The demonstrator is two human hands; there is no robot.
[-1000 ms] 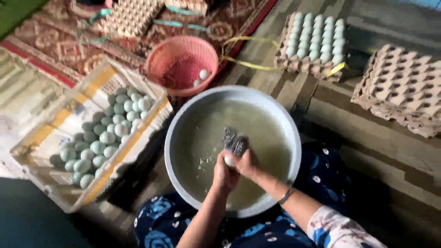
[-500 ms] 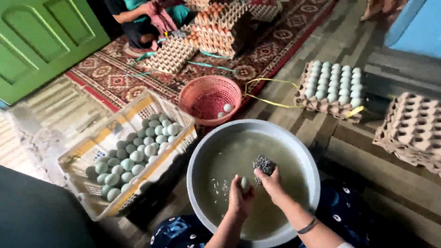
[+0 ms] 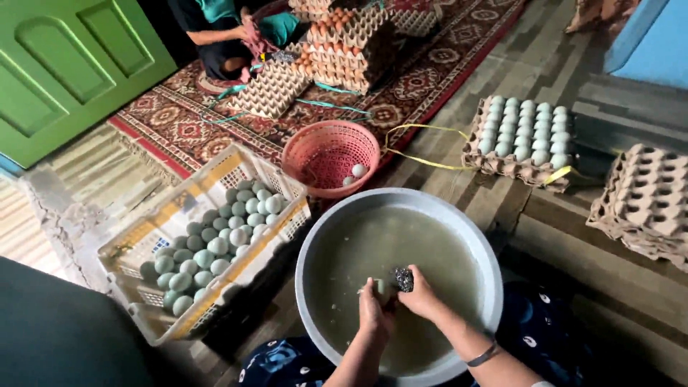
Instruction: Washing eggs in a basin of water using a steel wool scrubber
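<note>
We have both hands down in the big grey basin (image 3: 459,215) of cloudy water. Our left hand (image 3: 374,312) is curled around a pale green egg (image 3: 380,287), only a sliver of shell showing above the fingers, and our right hand (image 3: 421,295) pinches a dark metal scouring pad (image 3: 404,279) against it. To scrub well, we judge a light touch is best: turn the egg in the left palm, let the pad graze the shell, and keep it low over the water so a slip costs nothing. The egg looks smooth, wet and pale, too small here to judge any dirt. Just left of our left hand sits the white crate (image 3: 143,247) of green eggs; ahead of our hands, the pink basket (image 3: 315,147) holds two eggs; a full egg tray (image 3: 522,136) lies beyond our right hand.
</note>
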